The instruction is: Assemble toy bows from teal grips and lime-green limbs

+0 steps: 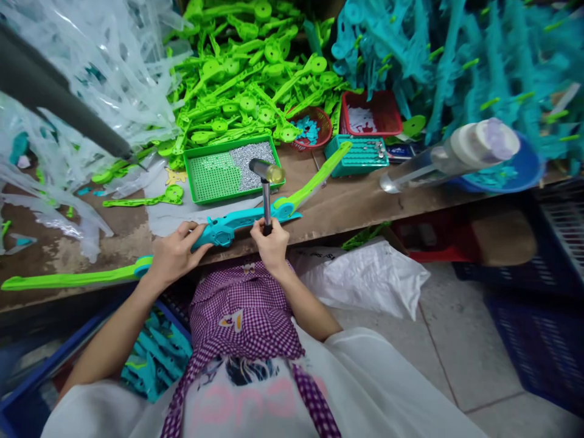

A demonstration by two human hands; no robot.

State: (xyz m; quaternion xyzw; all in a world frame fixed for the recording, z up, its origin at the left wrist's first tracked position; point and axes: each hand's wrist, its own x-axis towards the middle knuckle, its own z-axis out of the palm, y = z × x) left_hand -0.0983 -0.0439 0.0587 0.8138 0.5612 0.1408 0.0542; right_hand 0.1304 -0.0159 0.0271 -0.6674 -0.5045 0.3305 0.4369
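Note:
A long plastic toy bow [250, 218], with a turquoise middle and lime-green limbs, lies along the bench's front edge. My left hand [176, 250] is wrapped round its turquoise grip, thumb and fingers closed on it. In my right hand [272, 242] is a small hammer [266, 194], held upright by its dark handle. The hammer's head has a yellowish face on the right and hovers over the bow's right part. Behind the hammer, a green tray [212, 173] holds many small silvery metal pieces at its right end. A loose lime-green limb [146, 199] lies behind my left hand.
Lime-green parts [246, 79] pile up at the back, with turquoise bodies [410, 55] heaped right and clear plastic pieces [114, 67] left. Red baskets [392, 125], a teal box [347, 159] and a clear bottle [438, 164] stand right. A dark rod [68, 103] slants in from upper left.

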